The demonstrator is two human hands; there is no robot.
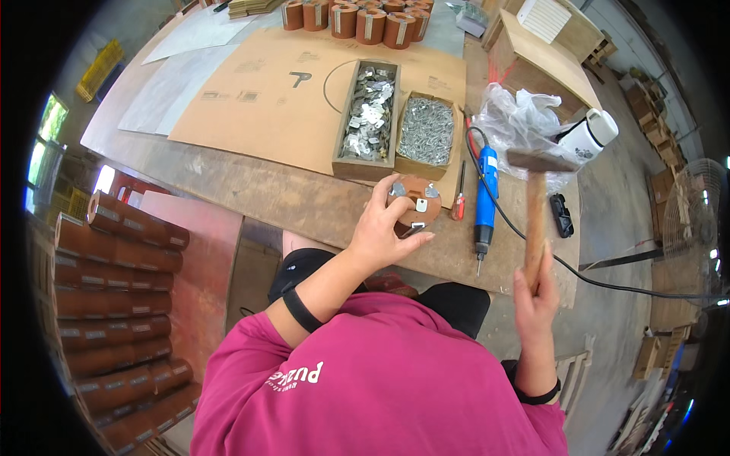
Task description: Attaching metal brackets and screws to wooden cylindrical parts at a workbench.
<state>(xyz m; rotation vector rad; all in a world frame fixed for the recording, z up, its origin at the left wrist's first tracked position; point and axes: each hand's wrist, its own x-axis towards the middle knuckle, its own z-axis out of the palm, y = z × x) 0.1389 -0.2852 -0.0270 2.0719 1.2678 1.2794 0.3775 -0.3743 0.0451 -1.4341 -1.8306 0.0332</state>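
Note:
My left hand (378, 228) is closed around a reddish-brown cylinder (426, 191) standing at the table's near edge. Small metal plates sit on the cylinder's top face, and one finger reaches in over that face. Raised on the right, my right hand (536, 296) grips the wooden handle of a hammer (536, 205), its head up and apart from the cylinder. Just beyond the cylinder are a long wooden box of flat metal pieces (356, 159) and a carton of screws or nails (403, 163), too small to tell which.
A red-handled screwdriver (458, 207) and a blue electric screwdriver (487, 190) with a black cable lie right of the cylinder. Further right are a black object (562, 216), a plastic bag (502, 114) and a white bottle (589, 137). Brown cylinders (344, 21) stand far back; others (114, 270) are stacked left.

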